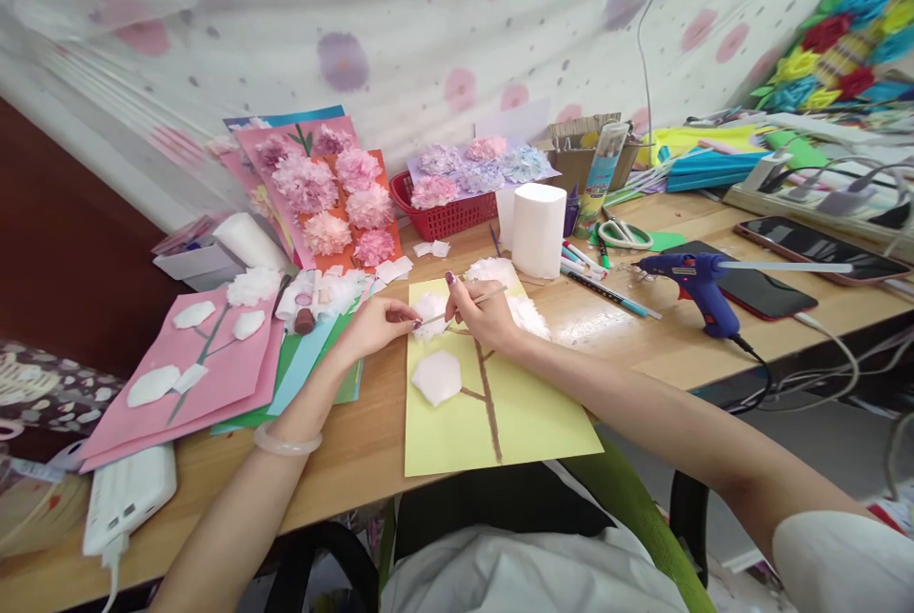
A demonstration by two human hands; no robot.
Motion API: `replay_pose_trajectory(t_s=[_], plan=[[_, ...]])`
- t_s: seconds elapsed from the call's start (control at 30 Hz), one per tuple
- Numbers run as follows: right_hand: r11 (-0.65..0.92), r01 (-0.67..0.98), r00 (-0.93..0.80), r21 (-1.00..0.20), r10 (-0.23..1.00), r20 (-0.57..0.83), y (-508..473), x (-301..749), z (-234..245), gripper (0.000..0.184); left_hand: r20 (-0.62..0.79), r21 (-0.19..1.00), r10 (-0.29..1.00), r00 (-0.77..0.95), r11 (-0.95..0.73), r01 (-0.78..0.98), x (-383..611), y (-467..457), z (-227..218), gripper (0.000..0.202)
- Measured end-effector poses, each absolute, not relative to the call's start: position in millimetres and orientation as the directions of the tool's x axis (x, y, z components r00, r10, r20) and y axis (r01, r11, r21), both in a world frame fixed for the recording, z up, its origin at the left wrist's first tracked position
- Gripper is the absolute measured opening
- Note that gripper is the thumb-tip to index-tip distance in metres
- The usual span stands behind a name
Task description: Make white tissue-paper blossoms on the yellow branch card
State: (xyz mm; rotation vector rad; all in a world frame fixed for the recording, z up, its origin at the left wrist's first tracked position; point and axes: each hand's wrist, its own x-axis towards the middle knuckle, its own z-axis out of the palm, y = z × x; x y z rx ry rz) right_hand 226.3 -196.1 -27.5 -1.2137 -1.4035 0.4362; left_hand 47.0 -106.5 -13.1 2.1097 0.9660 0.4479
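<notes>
On the desk in front of me lies a yellow sheet of card (539,418) with a brown stem and branches on it. My right hand (482,313) grips a thin pale stick (492,295), whose lower end reaches a white tissue-paper flower (430,316) at the card's upper left. Thumb and finger of my left hand (386,323) are pinched together at that flower's left edge. Below it sits a flat white paper hexagon (437,377). Fluffed white flowers (526,316) show behind my right hand, partly covered by it.
Left of the card are pink sheets (235,361) with white paper pieces and a white power bank (132,494). A white container (538,230), several pens, scissors (625,234), a blue glue gun (696,285) and phones (821,247) stand or lie to the right. A red basket (447,221) is behind.
</notes>
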Motion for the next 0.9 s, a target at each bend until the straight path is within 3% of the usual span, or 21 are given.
replay_pose_trajectory(t_s=[0.13, 0.27, 0.5, 0.7, 0.9], plan=[[0.427, 0.516, 0.144, -0.743, 0.811, 0.567, -198, 224, -25, 0.068, 0.03, 0.741, 0.722, 0.691, -0.48, 0.47, 43, -107, -15, 0.021], [0.443, 0.571, 0.114, -0.691, 0.79, 0.602, -199, 221, -24, 0.067, 0.14, 0.644, 0.682, 0.718, -0.613, 0.457, 38, -111, -17, 0.043], [0.322, 0.684, 0.084, -0.655, 0.856, 0.509, -196, 216, -11, 0.066, 0.149, 0.562, 0.648, 0.747, -0.677, 0.475, 30, -104, -33, 0.079], [0.158, 0.913, -0.01, -0.375, 0.93, 0.368, -166, 189, 19, 0.06, 0.051, 0.537, 0.6, 0.798, -0.691, 0.485, 27, -100, -37, 0.081], [0.136, 0.944, -0.008, -0.301, 0.921, 0.39, -146, 162, 15, 0.055, 0.018, 0.484, 0.603, 0.798, -0.704, 0.52, 28, -103, -33, 0.081]])
